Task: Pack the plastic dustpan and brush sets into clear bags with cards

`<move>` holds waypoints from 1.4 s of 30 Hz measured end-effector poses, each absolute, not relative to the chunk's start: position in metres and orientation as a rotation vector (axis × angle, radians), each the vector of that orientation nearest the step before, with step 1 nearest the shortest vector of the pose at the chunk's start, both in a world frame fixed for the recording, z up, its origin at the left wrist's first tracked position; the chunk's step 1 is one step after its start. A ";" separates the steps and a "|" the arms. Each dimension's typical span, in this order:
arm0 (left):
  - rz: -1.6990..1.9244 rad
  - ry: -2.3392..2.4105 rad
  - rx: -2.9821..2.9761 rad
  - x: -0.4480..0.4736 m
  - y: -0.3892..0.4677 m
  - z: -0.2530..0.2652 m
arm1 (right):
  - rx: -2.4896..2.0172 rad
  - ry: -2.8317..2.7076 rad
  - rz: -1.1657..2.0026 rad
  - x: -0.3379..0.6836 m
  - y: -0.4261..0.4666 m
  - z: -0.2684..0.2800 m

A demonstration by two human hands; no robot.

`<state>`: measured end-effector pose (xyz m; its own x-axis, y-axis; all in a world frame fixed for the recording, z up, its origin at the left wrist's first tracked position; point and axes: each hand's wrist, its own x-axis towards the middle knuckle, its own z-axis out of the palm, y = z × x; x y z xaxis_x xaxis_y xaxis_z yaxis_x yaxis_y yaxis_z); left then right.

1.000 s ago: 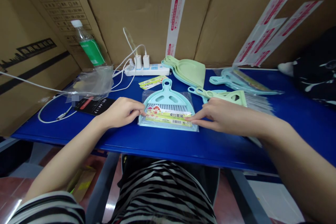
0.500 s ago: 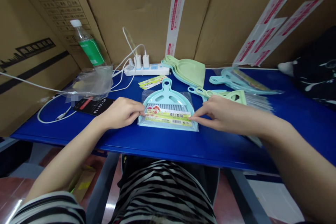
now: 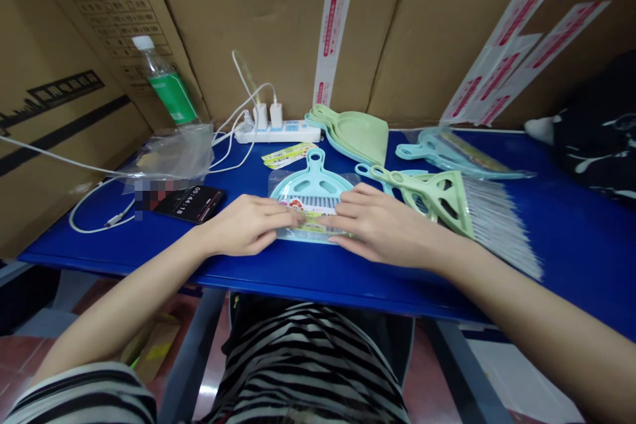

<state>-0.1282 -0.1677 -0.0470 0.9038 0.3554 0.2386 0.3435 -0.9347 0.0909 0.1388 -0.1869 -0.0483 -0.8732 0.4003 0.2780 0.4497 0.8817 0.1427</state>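
Light-blue plastic dustpan with grey-bristled brush: already in clear film, near front edge of blue surface. Left hand: fingers together; right hand: fingers spread; both over yellow printed card. Apparently left unbagged: green-and-blue stacked dustpans, back edge.

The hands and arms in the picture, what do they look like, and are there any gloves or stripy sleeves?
No gloves: the left hand and right hand are bare. A black-and-white striped sleeve shows on the left, leaving that forearm bare. No watch shows on either wrist.
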 end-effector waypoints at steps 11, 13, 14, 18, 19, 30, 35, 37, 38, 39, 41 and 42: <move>0.298 0.591 3.012 -0.124 -0.168 -0.045 | -0.829 -2.841 0.051 0.140 -0.184 -0.047; 0.285 0.636 3.006 -0.125 -0.168 -0.043 | -0.868 -2.846 0.098 0.142 -0.184 -0.043; 0.284 0.654 3.002 -0.126 -0.168 -0.042 | -0.878 -2.850 0.118 0.144 -0.184 -0.042; 0.318 0.679 2.988 -0.128 -0.167 -0.039 | -0.898 -2.857 0.162 0.149 -0.183 -0.038; 0.330 0.674 2.986 -0.128 -0.167 -0.039 | -0.912 -2.859 0.165 0.151 -0.183 -0.037; 0.455 0.699 3.004 -0.131 -0.164 -0.040 | -1.164 -2.851 0.500 0.165 -0.181 -0.024; 0.458 0.768 3.026 -0.133 -0.162 -0.040 | -1.258 -2.797 0.650 0.168 -0.183 -0.016; 0.468 0.760 3.024 -0.133 -0.162 -0.040 | -1.294 -2.785 0.670 0.168 -0.183 -0.014; 0.472 0.762 3.026 -0.133 -0.162 -0.041 | -1.311 -2.781 0.679 0.168 -0.183 -0.013; 0.474 0.770 3.030 -0.133 -0.162 -0.041 | -1.325 -2.781 0.687 0.167 -0.183 -0.013; 0.474 0.789 3.034 -0.134 -0.162 -0.041 | -1.352 -2.782 0.706 0.166 -0.183 -0.011; 0.476 0.792 3.035 -0.134 -0.162 -0.041 | -1.366 -2.781 0.712 0.165 -0.183 -0.010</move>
